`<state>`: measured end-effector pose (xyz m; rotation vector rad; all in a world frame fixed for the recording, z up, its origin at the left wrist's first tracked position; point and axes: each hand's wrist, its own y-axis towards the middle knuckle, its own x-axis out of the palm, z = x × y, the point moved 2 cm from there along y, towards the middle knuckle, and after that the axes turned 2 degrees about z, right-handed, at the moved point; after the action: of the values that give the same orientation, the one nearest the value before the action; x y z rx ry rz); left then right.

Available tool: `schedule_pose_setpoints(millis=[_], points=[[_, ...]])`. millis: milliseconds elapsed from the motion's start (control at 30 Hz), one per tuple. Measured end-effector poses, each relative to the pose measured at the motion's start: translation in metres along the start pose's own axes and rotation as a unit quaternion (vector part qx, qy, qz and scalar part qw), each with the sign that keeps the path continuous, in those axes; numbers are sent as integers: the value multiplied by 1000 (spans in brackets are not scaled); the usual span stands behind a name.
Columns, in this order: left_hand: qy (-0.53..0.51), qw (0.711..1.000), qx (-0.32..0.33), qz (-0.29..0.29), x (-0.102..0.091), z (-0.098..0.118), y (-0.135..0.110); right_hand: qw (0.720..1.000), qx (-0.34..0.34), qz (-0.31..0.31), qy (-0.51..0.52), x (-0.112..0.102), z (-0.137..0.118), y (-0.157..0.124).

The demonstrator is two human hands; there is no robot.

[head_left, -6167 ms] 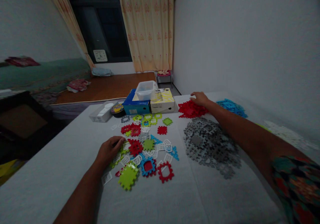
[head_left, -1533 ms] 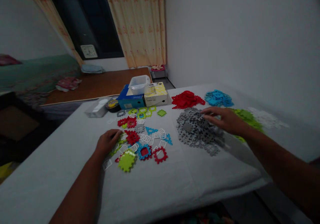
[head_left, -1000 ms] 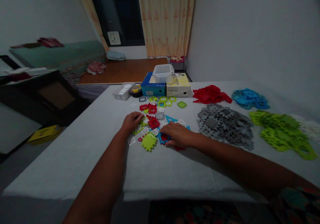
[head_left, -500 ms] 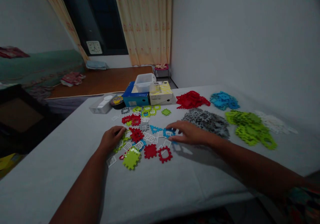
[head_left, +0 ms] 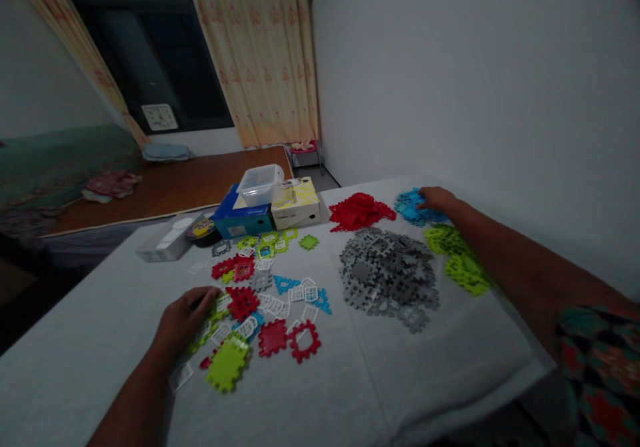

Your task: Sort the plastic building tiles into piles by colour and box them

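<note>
My right hand (head_left: 439, 200) is stretched to the far right, its fingers bent down at the pile of blue interlocking plastic tiles (head_left: 407, 206). The fingertips are partly hidden among them and seem closed on a blue tile. My left hand (head_left: 187, 314) rests loosely curled at the left edge of a mixed spread, with a gap between thumb and fingers, nearest the green pieces. In that spread lie a red tile (head_left: 273, 338), a red square frame (head_left: 304, 342), a large lime-green tile (head_left: 229, 362), a blue triangle (head_left: 286, 284), a grey frame (head_left: 261, 280) and white window-like pieces (head_left: 273, 306).
A large grey tile pile (head_left: 390, 270) lies right of centre, between a red pile (head_left: 360, 211) and a lime-green pile (head_left: 457, 257). Behind the spread stand a blue box (head_left: 243, 220), a yellow-and-white box (head_left: 296, 207), a clear tub (head_left: 260, 186) and a roll of tape (head_left: 204, 232).
My right hand has moved from the mixed spread to the blue pile, and the blue square frame has left the spread. My left hand stays by the spread. The view has turned right.
</note>
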<state>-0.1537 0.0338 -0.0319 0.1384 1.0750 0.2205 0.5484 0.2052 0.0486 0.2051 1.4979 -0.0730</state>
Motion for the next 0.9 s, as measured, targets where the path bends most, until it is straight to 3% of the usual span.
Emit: schedule_pose_setpoints(millis=[167, 300, 367, 467, 533, 633, 733, 900], points=[[-1, 1000, -4, 26, -2, 7, -4, 1000, 15, 5, -22, 11, -9, 2], [-9, 1000, 4, 29, -2, 15, -7, 998, -33, 62, 5, -7, -45, -4], [-11, 1000, 12, 23, -1, 17, -7, 986, -126, 94, 52, -22, -83, -20], [-16, 999, 21, 22, 2, 17, -7, 933, -314, 104, 139, -40, -160, -75], [-23, 999, 23, 24, 3, 17, -8, 895, -405, 65, 176, -42, -212, -124], [-39, 998, 29, 27, 4, 16, -9, 847, -509, -15, 151, -31, -280, -187], [-51, 998, 39, 28, 4, 15, -9, 841, -526, -52, 116, -14, -328, -212], [-50, 997, 48, 23, 5, 14, -8, 886, -455, -56, 72, -3, -368, -201]])
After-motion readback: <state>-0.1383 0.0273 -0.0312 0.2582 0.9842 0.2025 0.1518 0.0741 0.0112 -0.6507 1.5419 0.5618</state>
